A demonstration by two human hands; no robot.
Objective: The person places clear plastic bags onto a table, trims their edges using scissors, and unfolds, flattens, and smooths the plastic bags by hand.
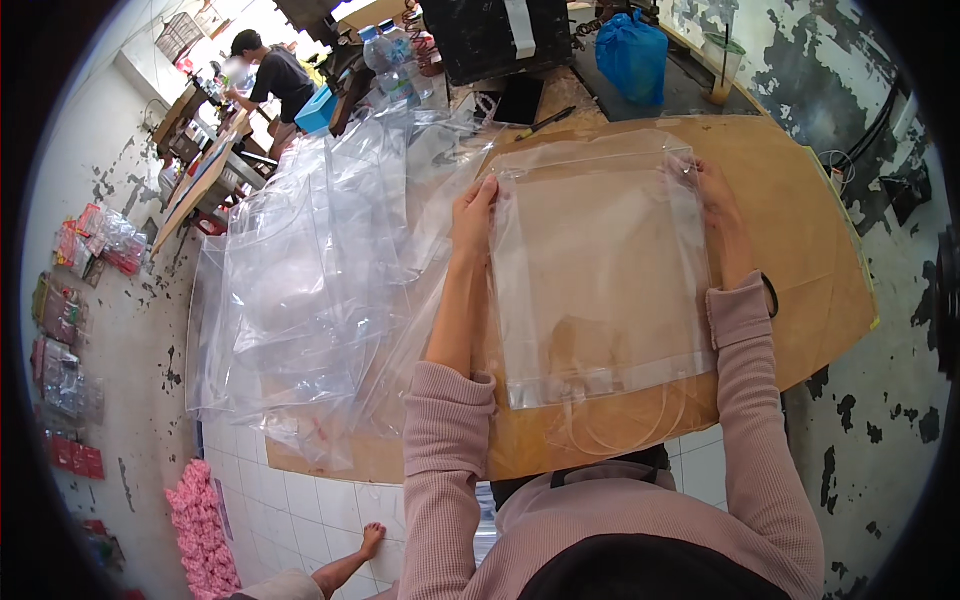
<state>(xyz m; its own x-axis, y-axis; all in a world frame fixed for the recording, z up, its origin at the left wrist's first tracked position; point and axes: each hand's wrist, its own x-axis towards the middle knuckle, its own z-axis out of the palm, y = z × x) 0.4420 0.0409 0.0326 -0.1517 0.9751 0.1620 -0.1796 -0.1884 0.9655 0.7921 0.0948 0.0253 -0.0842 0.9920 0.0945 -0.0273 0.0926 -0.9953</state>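
Note:
A clear plastic bag (605,270) with a rectangular body lies in front of me, its far corners between my hands. Curved clear handles (625,425) extend from its near edge toward me. My left hand (474,215) is closed on the bag's far left side, thumb uppermost. At the far right corner my right hand (716,205) grips the plastic, its fingers partly seen through the clear film. A big loose heap of similar clear plastic bags (300,260) covers the left part of the table, close to my left forearm.
The brown-covered table (810,270) extends right. Along its far side are a pen (545,123), a dark phone (520,101), a black box (495,40), water bottles (385,55), a blue plastic bag (632,60) and a drink cup (722,70). A person (275,80) works at the far left; another person's bare foot (373,540) shows below.

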